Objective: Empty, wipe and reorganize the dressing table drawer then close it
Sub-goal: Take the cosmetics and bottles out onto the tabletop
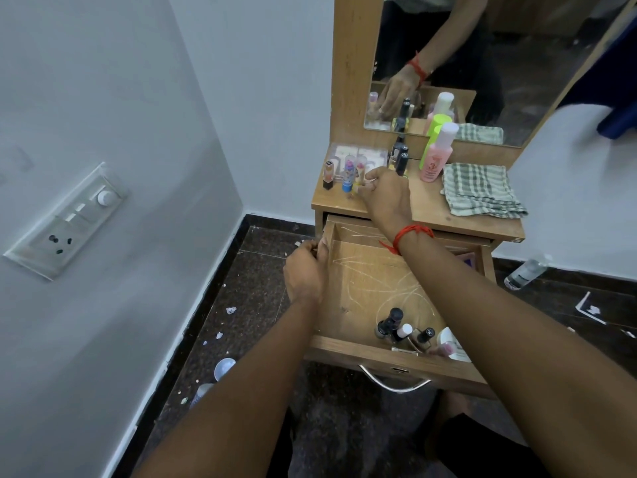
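Observation:
The wooden drawer [348, 281] of the dressing table stands pulled out, its scratched bottom mostly bare. Several small cosmetic bottles [396, 327] lie in its front right corner. My left hand [305, 270] grips the drawer's left wall near the back. My right hand [386, 194], with a red thread at the wrist, reaches over the drawer onto the table top [427, 205] and pinches a small yellowish tube [358, 182] among upright lip balm tubes [348, 175]. A green checked cloth [481, 189] lies folded on the top's right side.
A pink bottle [436, 157], a lime-capped bottle and dark tubes [400, 158] stand before the mirror [482, 63]. A clear plastic bottle [525, 272] lies on the dark floor at right. Caps and scraps litter the floor at left by the wall. A metal handle [396, 382] sticks out of the drawer front.

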